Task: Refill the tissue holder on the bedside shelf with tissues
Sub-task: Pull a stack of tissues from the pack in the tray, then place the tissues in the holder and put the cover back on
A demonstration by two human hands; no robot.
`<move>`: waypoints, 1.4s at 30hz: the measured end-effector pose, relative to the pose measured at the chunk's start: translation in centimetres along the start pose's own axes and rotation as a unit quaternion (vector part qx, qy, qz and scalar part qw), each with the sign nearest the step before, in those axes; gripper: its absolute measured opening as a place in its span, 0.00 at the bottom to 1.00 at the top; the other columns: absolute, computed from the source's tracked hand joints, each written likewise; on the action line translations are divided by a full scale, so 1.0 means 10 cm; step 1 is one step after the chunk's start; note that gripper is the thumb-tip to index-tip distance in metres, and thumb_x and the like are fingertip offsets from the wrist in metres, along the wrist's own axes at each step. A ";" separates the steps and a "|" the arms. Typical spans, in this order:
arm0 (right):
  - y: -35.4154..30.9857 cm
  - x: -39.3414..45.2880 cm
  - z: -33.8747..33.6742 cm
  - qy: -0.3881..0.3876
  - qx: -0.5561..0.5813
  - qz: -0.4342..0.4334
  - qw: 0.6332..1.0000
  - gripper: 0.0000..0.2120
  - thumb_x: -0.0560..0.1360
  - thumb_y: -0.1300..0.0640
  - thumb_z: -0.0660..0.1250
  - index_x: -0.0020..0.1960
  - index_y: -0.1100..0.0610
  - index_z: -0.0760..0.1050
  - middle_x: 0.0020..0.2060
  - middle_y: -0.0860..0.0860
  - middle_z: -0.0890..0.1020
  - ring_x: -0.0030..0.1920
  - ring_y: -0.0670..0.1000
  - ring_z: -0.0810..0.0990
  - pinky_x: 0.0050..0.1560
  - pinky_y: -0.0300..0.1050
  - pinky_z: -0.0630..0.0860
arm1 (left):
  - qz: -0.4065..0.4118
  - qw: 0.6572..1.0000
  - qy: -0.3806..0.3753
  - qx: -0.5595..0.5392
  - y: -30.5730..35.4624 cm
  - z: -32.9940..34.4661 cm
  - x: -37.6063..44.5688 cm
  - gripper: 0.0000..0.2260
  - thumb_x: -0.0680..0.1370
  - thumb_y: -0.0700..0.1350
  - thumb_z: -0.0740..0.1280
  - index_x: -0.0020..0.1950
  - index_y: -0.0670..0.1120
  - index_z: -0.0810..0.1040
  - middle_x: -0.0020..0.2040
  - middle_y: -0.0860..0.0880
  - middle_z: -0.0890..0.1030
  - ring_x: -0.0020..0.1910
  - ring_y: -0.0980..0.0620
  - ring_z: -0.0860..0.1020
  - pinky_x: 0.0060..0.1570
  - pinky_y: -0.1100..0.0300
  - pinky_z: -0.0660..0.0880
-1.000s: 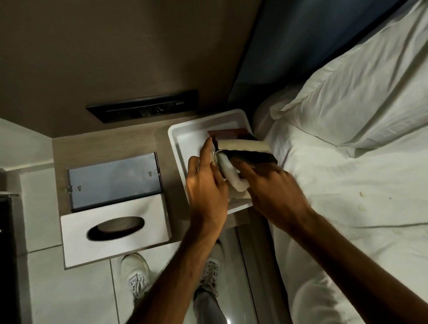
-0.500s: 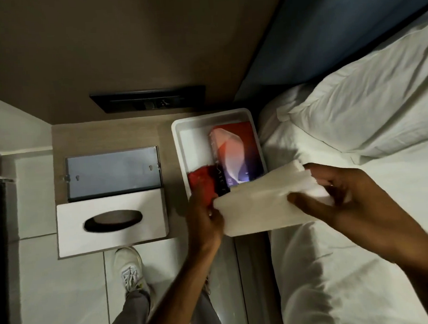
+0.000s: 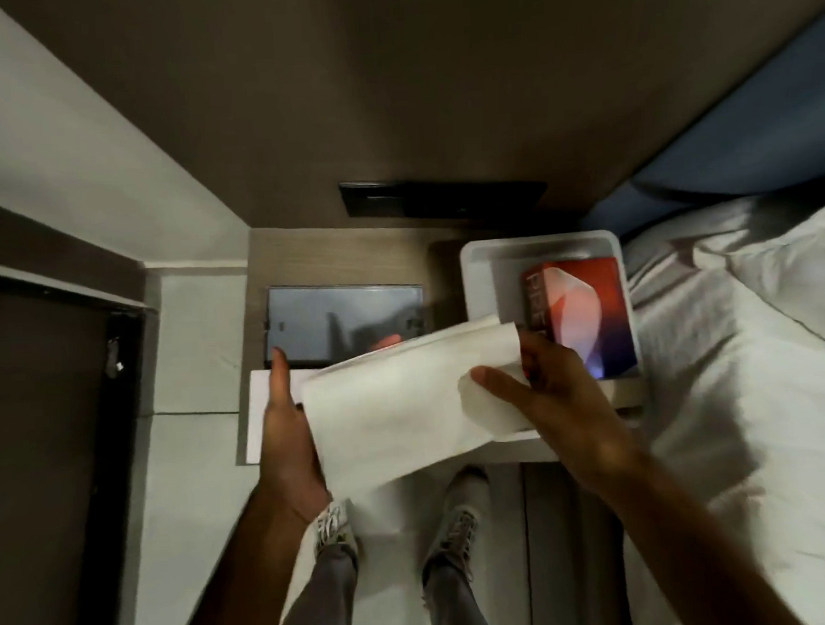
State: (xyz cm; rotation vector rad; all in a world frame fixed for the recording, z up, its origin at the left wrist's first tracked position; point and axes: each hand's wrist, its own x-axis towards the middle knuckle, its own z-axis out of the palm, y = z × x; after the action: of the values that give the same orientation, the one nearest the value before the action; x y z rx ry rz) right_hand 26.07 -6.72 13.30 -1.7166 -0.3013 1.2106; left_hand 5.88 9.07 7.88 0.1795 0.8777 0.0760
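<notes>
Both my hands hold a white stack of tissues [image 3: 406, 408] flat above the front of the wooden bedside shelf [image 3: 340, 254]. My left hand [image 3: 285, 433] grips its left end and my right hand [image 3: 548, 391] pinches its right end. The tissue holder lies open beneath: its grey base [image 3: 325, 317] is partly covered by the tissues, and only a corner of its white lid [image 3: 258, 416] shows past my left hand. A white tray [image 3: 480, 280] at the shelf's right holds a red tissue packet [image 3: 578, 318].
A black socket panel [image 3: 443, 200] sits in the wall behind the shelf. The bed with white sheets [image 3: 739, 390] and a pillow [image 3: 790, 254] lies right of the tray. My shoes [image 3: 455, 525] stand on the pale floor below. A dark door frame [image 3: 101, 424] is at left.
Both hands pulled the tissue stack out of the red packet in the tray and carried it left, over the open holder. The packet stays in the tray.
</notes>
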 end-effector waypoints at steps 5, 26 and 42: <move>0.30 0.55 0.50 0.090 0.018 0.033 0.995 0.13 0.77 0.57 0.73 0.57 0.42 0.79 0.49 0.39 0.85 0.51 0.45 0.84 0.42 0.51 0.87 | 0.062 0.992 0.047 0.098 0.52 -0.35 0.06 0.30 0.77 0.70 0.62 0.71 0.53 0.80 0.68 0.44 0.84 0.67 0.41 0.83 0.54 0.46 0.85; 0.81 1.51 1.30 0.261 -0.135 0.070 0.953 0.23 0.79 0.57 0.71 0.73 0.55 0.74 0.65 0.53 0.83 0.65 0.53 0.82 0.60 0.41 0.76 | 0.220 0.754 0.315 0.533 0.97 -0.88 0.78 0.22 0.82 0.39 0.66 0.77 0.45 0.72 0.71 0.45 0.81 0.69 0.48 0.80 0.63 0.65 0.72; 1.34 0.34 1.59 0.268 -0.164 0.210 0.926 0.42 0.69 0.36 0.75 0.74 0.55 0.65 0.67 0.57 0.76 0.67 0.61 0.77 0.67 0.63 0.77 | 0.133 0.737 0.393 0.534 0.15 -1.10 0.12 0.35 0.74 0.50 0.79 0.74 0.37 0.67 0.66 0.37 0.77 0.65 0.37 0.79 0.63 0.44 0.82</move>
State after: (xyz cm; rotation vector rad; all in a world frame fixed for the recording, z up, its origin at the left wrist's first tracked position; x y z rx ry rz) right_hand 10.42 -2.11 -0.03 -2.4138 0.2237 0.9569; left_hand -1.85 12.11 0.36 1.4537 1.6713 -0.1136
